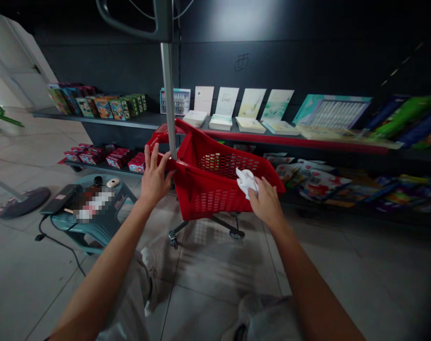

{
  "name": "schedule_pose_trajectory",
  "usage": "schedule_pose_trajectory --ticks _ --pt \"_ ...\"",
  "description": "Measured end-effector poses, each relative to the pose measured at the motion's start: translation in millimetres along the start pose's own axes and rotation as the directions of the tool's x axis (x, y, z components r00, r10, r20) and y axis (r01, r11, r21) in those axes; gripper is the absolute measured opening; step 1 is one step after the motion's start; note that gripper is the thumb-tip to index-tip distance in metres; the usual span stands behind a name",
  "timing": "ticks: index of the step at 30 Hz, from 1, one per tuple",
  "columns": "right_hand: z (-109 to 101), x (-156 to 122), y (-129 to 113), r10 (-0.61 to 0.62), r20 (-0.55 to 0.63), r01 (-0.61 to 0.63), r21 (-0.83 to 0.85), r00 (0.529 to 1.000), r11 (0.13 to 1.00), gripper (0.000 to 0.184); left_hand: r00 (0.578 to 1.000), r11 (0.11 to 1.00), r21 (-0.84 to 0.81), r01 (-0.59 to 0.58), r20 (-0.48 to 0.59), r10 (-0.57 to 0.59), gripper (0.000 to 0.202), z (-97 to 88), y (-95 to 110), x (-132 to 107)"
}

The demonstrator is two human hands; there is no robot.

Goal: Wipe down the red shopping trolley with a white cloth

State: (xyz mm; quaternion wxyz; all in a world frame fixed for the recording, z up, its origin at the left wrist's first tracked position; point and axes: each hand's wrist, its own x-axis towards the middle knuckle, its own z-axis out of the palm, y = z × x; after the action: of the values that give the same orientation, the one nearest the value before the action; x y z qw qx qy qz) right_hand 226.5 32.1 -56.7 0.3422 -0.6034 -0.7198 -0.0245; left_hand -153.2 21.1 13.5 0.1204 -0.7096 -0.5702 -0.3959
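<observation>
Two hands, left (155,176) on rightward-pointing red cart (210,203), right (267,202) holding cloth (245,182).

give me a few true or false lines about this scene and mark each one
The left hand grips the rim of a red plastic shopping cart. True.
The right hand holds a crumpled white cloth. True.
The cart stands on a wooden floor. False: it stands on a pale tiled floor.
A blue-green plastic stool sits to the right of the cart. False: the blue-green plastic stool sits to its left.
</observation>
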Motion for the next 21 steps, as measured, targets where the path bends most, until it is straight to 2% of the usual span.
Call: schedule_pose_trajectory --ticks 3,6,9,14,17,19,21 --pt "3 -7 -21 -0.122 -0.012 0.122 0.102 0.992 0.987 0.062 1.0 1.0 -0.014 0.01 -0.026 -0.01 0.068 2.0 4 -1" --pt "8 -10 -41 -0.236 -0.001 0.234 0.138 0.972 0.962 0.057 0.999 0.999 -0.022 0.026 -0.047 -0.027 0.07 4.8 8 -4" --pt "14 -9 -53 -0.261 0.002 0.258 0.141 0.965 0.956 0.053 0.997 0.999 -0.023 0.04 -0.062 -0.041 0.07 7.1 10 -7" --pt "17 -1 -54 -0.217 -0.028 0.218 0.164 0.976 0.962 0.049 0.997 1.0 0.009 0.027 -0.074 -0.026 0.067 5.8 13 -10" --pt "16 5 -54 -0.133 -0.079 0.148 0.237 0.988 0.96 0.046 0.997 1.0 0.011 0.013 -0.076 -0.012 0.066 5.7 14 -11" --pt "16 11 -56 -0.044 -0.173 0.095 0.302 0.984 0.949 0.046 0.997 1.0 -0.01 0.019 -0.08 -0.02 0.066 7.4 14 -12" --pt "18 18 -61 0.053 -0.31 0.061 0.348 0.949 0.936 0.046 0.996 0.999 -0.034 0.035 -0.085 -0.038 0.067 9.9 14 -13"
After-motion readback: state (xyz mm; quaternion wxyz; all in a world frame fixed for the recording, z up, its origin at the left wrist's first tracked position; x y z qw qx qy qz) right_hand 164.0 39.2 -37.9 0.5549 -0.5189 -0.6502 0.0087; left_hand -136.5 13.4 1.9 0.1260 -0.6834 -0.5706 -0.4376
